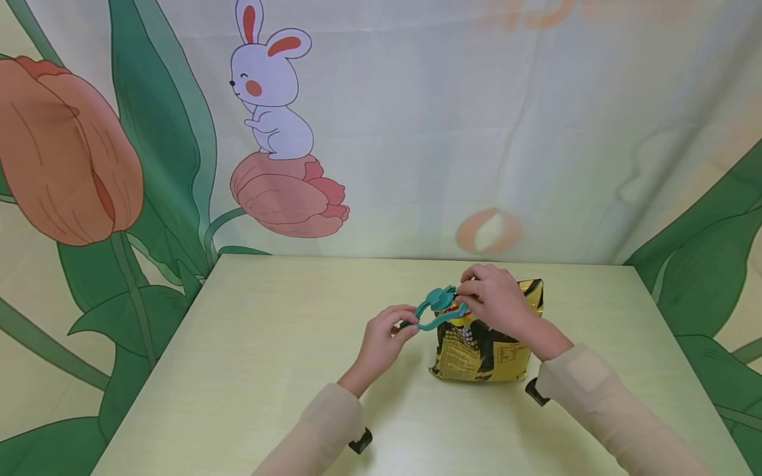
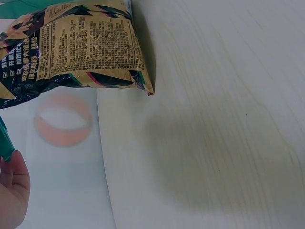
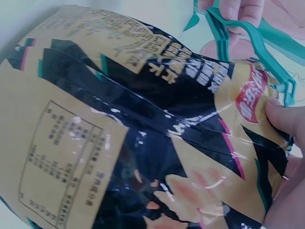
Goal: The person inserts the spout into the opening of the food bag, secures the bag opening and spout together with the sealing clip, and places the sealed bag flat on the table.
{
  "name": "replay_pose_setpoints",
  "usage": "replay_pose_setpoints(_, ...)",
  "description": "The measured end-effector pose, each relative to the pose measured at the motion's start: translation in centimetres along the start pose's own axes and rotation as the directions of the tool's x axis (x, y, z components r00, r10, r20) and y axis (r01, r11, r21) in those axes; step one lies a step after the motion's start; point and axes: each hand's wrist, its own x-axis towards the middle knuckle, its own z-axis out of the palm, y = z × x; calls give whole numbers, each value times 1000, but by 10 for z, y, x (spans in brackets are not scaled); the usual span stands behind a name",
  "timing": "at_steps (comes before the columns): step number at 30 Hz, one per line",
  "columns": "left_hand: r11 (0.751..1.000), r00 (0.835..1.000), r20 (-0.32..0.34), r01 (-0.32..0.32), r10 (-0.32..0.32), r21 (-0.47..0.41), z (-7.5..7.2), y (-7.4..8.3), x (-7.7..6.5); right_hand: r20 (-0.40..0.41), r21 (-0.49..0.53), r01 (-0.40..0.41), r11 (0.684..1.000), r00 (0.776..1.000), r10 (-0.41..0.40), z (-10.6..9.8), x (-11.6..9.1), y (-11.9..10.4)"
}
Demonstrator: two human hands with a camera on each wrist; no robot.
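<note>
A black-and-gold snack bag (image 1: 479,357) stands upright on the table, its printed back toward me. My left hand (image 1: 383,336) pinches one end of a teal bag clip (image 1: 440,299), which has a round cap on one arm. The clip's two arms are spread apart beside the bag's top. My right hand (image 1: 497,299) grips the bag's top edge; in the right wrist view the thumb (image 3: 285,116) presses on the bag by its red logo, right at the clip's far end. Only part of the left hand (image 2: 13,191) shows in the left wrist view.
The pale wood-look table (image 1: 268,344) runs back to a printed curtain (image 1: 405,132) with a rabbit and tulips. Black wrist straps (image 1: 360,441) show under both beige sleeves (image 1: 586,377).
</note>
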Motion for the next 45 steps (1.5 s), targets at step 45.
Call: replay_pose_setpoints(45, 967, 985, -6, -171, 175, 189, 8, 14, 4, 438, 194, -308, 931, 877, 198, -25, 20, -6)
